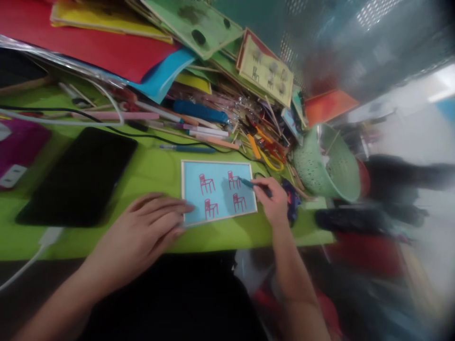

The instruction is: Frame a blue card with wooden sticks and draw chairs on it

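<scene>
A light blue card (221,189) with a pale raised border lies on the green tabletop. Several chairs are drawn on it in dark red lines. My right hand (273,199) grips a dark teal pen (248,183), whose tip is at the upper right chair drawing; whether it touches the surface I cannot tell. Resting flat at the card's left edge, my left hand (151,227) has its fingers stretched out, with the fingertips on the border and the blue surface.
A black tablet (80,177) lies at the left, near a purple power strip (21,147). Behind the card are orange-handled scissors (265,149), a blue pen (194,148) and a black cable. Coloured sheets (106,52) are heaped at the back; a green basket (330,163) stands right.
</scene>
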{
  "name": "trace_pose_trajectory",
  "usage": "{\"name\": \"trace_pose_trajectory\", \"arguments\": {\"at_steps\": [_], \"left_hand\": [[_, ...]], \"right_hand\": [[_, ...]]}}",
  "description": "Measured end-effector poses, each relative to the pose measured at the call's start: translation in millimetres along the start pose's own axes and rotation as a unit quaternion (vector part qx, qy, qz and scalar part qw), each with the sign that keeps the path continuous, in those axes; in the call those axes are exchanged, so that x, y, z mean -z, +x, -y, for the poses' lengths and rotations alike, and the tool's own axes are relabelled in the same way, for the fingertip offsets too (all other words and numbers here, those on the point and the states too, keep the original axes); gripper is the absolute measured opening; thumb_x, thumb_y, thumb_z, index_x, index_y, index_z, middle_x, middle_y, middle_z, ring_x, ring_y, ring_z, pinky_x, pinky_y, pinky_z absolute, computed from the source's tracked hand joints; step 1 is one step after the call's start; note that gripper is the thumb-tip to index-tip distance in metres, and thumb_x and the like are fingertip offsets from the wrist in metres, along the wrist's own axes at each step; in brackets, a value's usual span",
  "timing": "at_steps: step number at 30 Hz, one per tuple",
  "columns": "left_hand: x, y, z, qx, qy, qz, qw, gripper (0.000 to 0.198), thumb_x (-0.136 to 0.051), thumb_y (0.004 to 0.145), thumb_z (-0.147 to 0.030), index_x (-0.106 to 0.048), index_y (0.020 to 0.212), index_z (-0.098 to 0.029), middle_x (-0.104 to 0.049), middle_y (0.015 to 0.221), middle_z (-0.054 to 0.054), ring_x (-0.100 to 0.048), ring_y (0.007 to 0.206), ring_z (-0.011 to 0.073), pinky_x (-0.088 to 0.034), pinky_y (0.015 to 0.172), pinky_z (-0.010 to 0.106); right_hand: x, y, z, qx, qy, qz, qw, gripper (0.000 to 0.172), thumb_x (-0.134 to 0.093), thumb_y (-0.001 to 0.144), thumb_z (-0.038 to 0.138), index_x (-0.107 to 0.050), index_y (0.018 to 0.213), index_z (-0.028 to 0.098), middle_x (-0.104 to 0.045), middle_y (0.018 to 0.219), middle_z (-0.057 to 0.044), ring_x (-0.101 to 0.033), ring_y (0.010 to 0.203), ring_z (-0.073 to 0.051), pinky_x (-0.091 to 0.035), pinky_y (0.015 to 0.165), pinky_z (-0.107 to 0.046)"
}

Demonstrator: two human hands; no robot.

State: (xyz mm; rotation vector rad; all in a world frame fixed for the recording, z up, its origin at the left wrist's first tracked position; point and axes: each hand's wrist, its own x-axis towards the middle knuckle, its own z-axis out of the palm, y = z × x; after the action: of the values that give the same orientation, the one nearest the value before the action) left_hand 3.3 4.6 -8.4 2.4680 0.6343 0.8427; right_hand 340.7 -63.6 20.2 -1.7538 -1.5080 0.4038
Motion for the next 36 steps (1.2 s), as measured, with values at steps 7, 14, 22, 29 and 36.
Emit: {"name": "trace_pose_trajectory", "arguments": {"at_steps": [7, 14, 22, 29, 36], "left_hand": [[1.0, -2.7, 0.2, 0.025, -0.02, 0.011, 0.999, 0.02, -0.049, 0.105, -0.034, -0.067, 0.113, -0.035, -0.082, 0.124, -0.004, -0.077, 0.109, 0.026, -0.053, 0.098, 0.053], [-1.6, -14.5, 5.6, 0.049, -0.031, 0.042, 0.997, 0.021, -0.051, 0.1, -0.029, -0.066, 0.111, -0.037, -0.079, 0.131, -0.006, -0.074, 0.116, 0.0267, -0.049, 0.106, 0.056], [0.7, -19.4, 8.2, 0.059, -0.045, 0.057, 0.996, 0.028, -0.054, 0.094, -0.028, -0.068, 0.114, -0.041, -0.076, 0.136, -0.009, -0.075, 0.118, 0.0286, -0.05, 0.109, 0.058], [-0.9, -22.2, 9.8, 0.077, -0.057, 0.061, 0.994, 0.04, -0.056, 0.087, -0.029, -0.071, 0.121, -0.047, -0.075, 0.137, -0.012, -0.075, 0.118, 0.0312, -0.054, 0.109, 0.062], [-0.6, -21.2, 10.2, 0.07, -0.06, 0.056, 0.994, 0.034, -0.056, 0.087, -0.029, -0.07, 0.114, -0.045, -0.075, 0.138, -0.011, -0.074, 0.119, 0.032, -0.051, 0.107, 0.062]], "right_hand": [[-0.1, -4.6, 0.9, -0.004, -0.011, -0.032, 0.999, 0.01, -0.071, 0.096, 0.028, -0.08, 0.099, 0.025, -0.077, 0.091, -0.002, -0.071, 0.085, -0.02, -0.056, 0.076, -0.034], [-1.2, -0.6, 2.9, -0.017, -0.027, -0.025, 0.999, 0.01, -0.071, 0.096, 0.026, -0.08, 0.098, 0.026, -0.077, 0.089, -0.002, -0.071, 0.085, -0.021, -0.057, 0.075, -0.035], [-0.8, -0.3, 3.0, -0.009, -0.037, -0.02, 0.999, 0.01, -0.071, 0.096, 0.025, -0.08, 0.099, 0.026, -0.078, 0.091, -0.003, -0.071, 0.085, -0.021, -0.057, 0.075, -0.036], [-0.2, 1.0, 6.0, -0.006, -0.039, -0.011, 0.999, 0.01, -0.071, 0.095, 0.022, -0.08, 0.096, 0.027, -0.079, 0.09, -0.003, -0.072, 0.084, -0.021, -0.058, 0.075, -0.036], [0.9, 2.5, 7.7, 0.002, -0.034, -0.01, 0.999, 0.012, -0.071, 0.094, 0.019, -0.08, 0.096, 0.027, -0.079, 0.089, -0.002, -0.072, 0.082, -0.021, -0.058, 0.074, -0.037]]}}
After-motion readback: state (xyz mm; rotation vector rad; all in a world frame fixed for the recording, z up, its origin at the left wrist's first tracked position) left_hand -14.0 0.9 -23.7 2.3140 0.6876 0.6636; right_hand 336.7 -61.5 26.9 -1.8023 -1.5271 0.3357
